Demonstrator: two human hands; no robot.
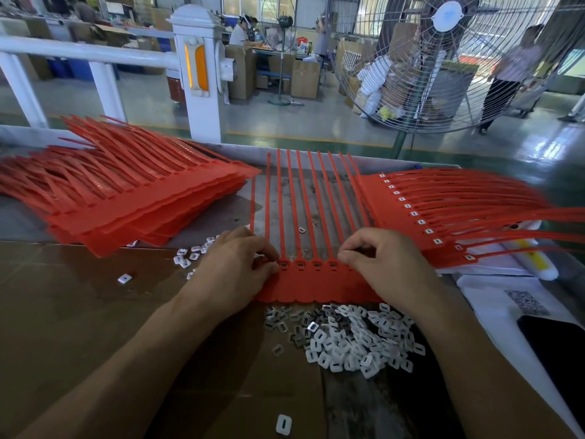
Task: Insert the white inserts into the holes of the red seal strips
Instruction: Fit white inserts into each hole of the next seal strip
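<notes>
At far left a stack of red seal strips (pixel 126 198) lies on the bench, its flat tag ends toward the person and its thin tails fanning away to the upper left. A few loose white inserts (pixel 186 258) are scattered just beside it on the brown cardboard (pixel 79 312). The left hand (pixel 231 267) rests knuckles-up at the left end of the work strip (pixel 316 283), fingers curled with the tips pinched at a hole there (whether an insert sits between them cannot be told). This strip is a joined row of tags lying across the bench in front of the person, each tail running straight away toward the far edge. The right hand (pixel 386 264) curls over the row's right end, fingertips pressed to it; what it pinches is hidden. Just below the strip lies the heap of white inserts (pixel 354 337). To the right, a fanned pile of fitted strips (pixel 421 217) points its tails rightward.
</notes>
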